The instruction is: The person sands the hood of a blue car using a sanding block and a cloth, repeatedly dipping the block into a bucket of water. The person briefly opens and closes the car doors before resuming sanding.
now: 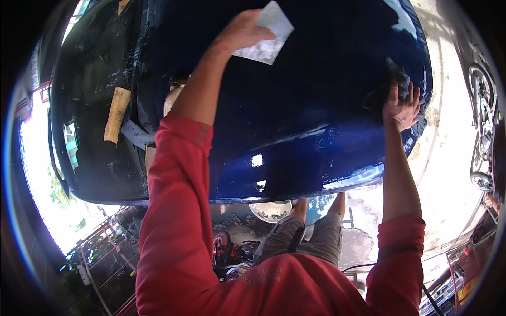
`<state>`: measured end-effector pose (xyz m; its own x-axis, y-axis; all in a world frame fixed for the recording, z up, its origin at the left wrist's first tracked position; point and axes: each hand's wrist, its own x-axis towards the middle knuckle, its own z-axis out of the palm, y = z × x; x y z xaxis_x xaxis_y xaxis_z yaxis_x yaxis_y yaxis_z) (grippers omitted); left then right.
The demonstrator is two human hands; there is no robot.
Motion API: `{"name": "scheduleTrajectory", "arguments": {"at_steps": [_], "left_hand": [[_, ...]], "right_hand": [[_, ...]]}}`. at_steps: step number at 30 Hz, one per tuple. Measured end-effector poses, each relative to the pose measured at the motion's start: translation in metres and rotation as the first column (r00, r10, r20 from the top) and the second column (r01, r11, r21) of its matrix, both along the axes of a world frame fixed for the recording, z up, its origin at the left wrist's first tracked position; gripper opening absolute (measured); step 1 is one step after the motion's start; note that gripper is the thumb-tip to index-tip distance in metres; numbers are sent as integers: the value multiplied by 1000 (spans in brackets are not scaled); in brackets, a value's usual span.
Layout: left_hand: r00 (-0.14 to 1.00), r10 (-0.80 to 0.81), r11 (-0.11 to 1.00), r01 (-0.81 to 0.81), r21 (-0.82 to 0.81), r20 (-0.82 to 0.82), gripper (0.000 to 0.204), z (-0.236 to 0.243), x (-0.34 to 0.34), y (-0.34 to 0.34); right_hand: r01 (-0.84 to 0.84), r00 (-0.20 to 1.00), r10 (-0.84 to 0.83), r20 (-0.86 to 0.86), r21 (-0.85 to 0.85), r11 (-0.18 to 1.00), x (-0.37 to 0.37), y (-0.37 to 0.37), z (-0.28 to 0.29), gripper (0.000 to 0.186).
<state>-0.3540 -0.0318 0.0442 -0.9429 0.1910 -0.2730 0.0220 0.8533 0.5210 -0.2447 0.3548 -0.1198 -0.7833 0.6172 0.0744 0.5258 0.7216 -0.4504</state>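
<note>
My left hand [246, 32] grips a pale, silvery square sheet [271, 39] near the top middle of a glossy dark blue car panel [295, 89]. My right hand [401, 109] lies near the panel's right edge, fingers spread over a dark grey crumpled pad or cloth [399, 79]; whether it grips this is unclear. Left of my left forearm, a tan paper strip [117, 113] and a bent grey strip [138, 135] lie along the darker part of the car. A cream object [172, 97] is partly hidden behind that forearm.
Below the car's near edge are my legs, a shallow tub [269, 211] and a red-rimmed wheel [220, 246]. A bicycle [480, 131] is at the far right beside pale paving [443, 168]. Metal frames and clutter [105, 247] fill the lower left.
</note>
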Motion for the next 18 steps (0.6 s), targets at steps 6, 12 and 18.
{"name": "scheduleTrajectory", "arguments": {"at_steps": [6, 12, 18], "left_hand": [[938, -334, 908, 348, 235, -96, 47, -55, 23, 49], [999, 38, 890, -50, 453, 36, 41, -124, 157, 144], [953, 15, 769, -204, 606, 302, 53, -70, 285, 132]], "right_hand": [[3, 1000, -4, 12, 31, 1000, 0, 0, -3, 94], [9, 1000, -9, 28, 15, 1000, 0, 2, -3, 89], [7, 1000, -6, 22, -10, 1000, -1, 5, -7, 96]]}}
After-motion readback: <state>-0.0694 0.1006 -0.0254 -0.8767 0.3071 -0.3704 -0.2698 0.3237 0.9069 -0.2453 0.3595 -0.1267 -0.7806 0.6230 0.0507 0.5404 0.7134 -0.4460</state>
